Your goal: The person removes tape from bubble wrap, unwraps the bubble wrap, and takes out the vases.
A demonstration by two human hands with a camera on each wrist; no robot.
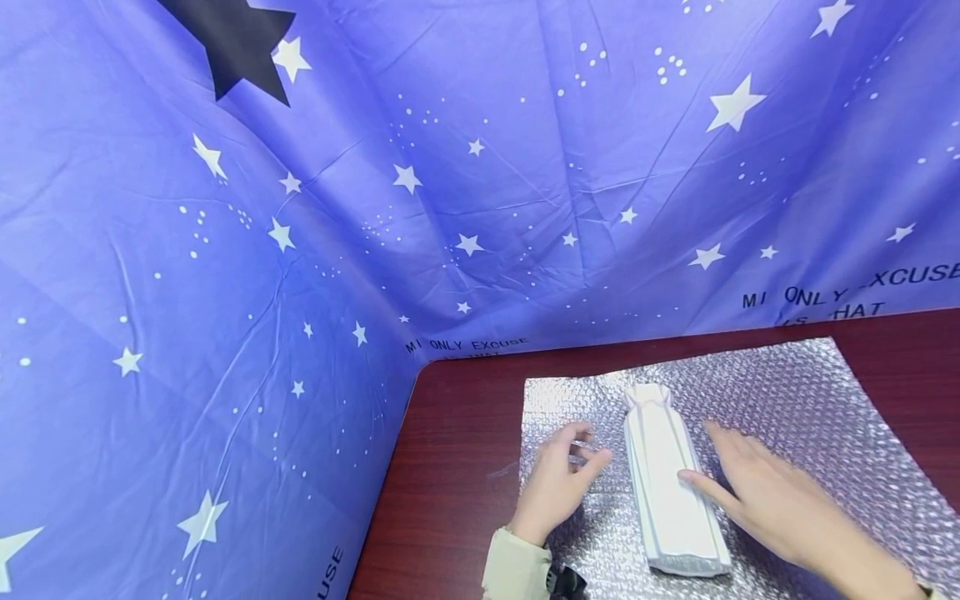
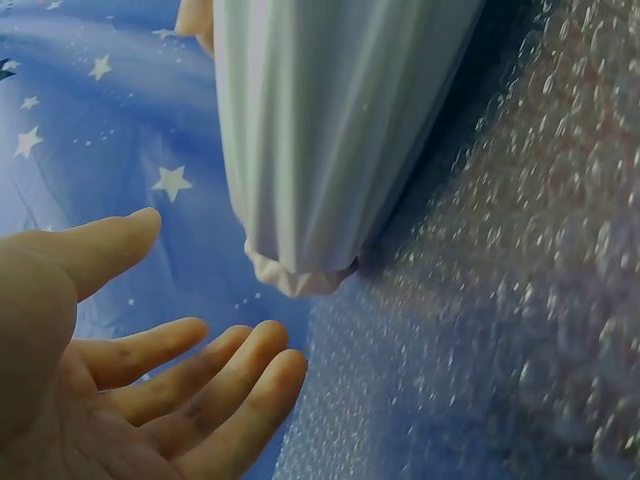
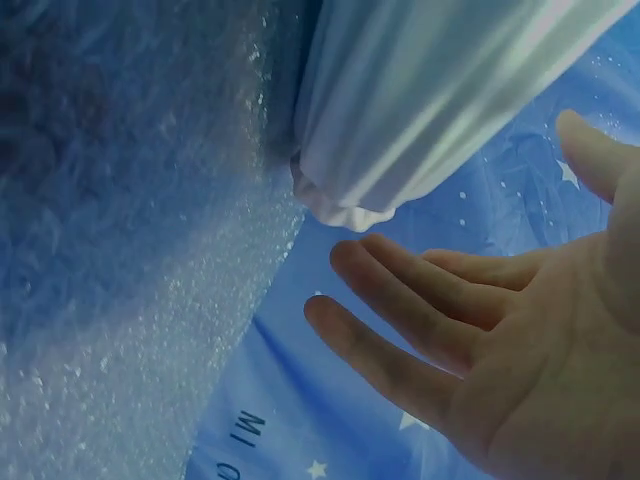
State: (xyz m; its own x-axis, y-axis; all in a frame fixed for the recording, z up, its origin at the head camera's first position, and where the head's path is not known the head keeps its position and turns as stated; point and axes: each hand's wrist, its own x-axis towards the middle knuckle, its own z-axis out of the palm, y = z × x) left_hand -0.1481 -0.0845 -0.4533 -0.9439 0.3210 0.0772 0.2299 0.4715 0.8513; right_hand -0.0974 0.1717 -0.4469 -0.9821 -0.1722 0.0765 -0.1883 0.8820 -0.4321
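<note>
A white fluted vase (image 1: 671, 492) with a wavy rim lies on its side on a sheet of clear bubble wrap (image 1: 780, 400). Its narrow rimmed end points away from me, and the wider end is near. Left of it is my left hand (image 1: 558, 482), fingers loosely bent and apart from the vase. My right hand (image 1: 772, 496) hovers on the other side with extended fingers; in the head view its thumb tip overlaps the vase's edge, and I cannot tell whether it touches. Both wrist views show the palms (image 2: 130, 400) (image 3: 550, 340) facing the vase with nothing held.
Under the wrap is a dark red-brown wooden table (image 1: 450, 433). A blue curtain (image 1: 480, 167) with white stars and black lettering hangs behind it and along the left side. A dark strap (image 1: 566, 581) sits at my left wrist.
</note>
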